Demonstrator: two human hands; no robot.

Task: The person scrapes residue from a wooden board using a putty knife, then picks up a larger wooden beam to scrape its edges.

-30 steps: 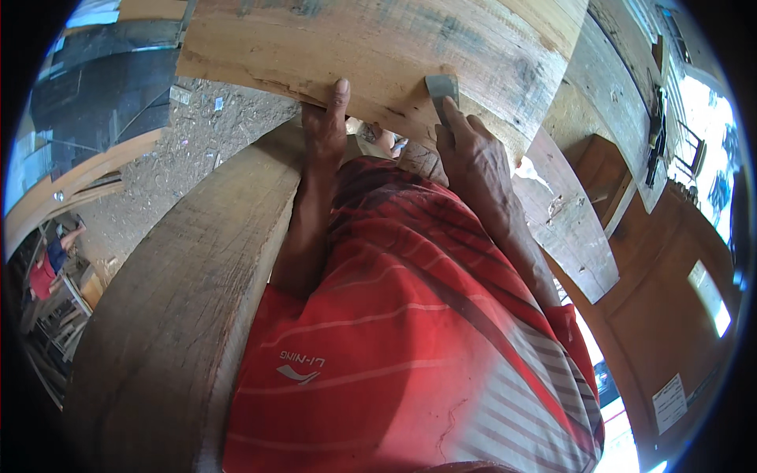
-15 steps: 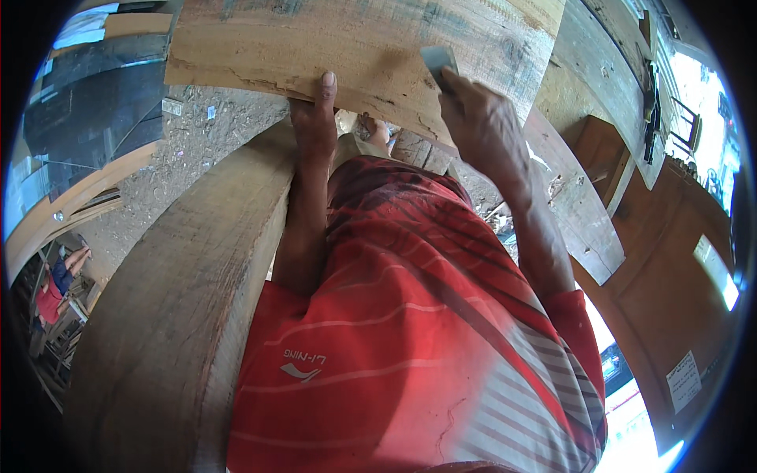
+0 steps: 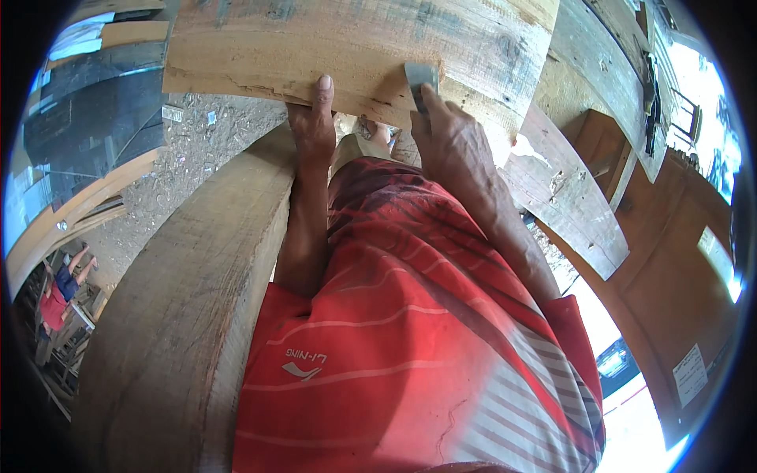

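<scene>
Your left hand [image 3: 313,130] hides its fingers under the lower edge of the wooden plank [image 3: 355,47]; only the thumb shows on top. The plank runs out of view at twelve o'clock. Your right hand [image 3: 453,146] covers the lower part of the small metal blade [image 3: 420,76], so its handle and your grip on it cannot be made out. At eight o'clock, a person in red [image 3: 55,299] is too small to read.
</scene>
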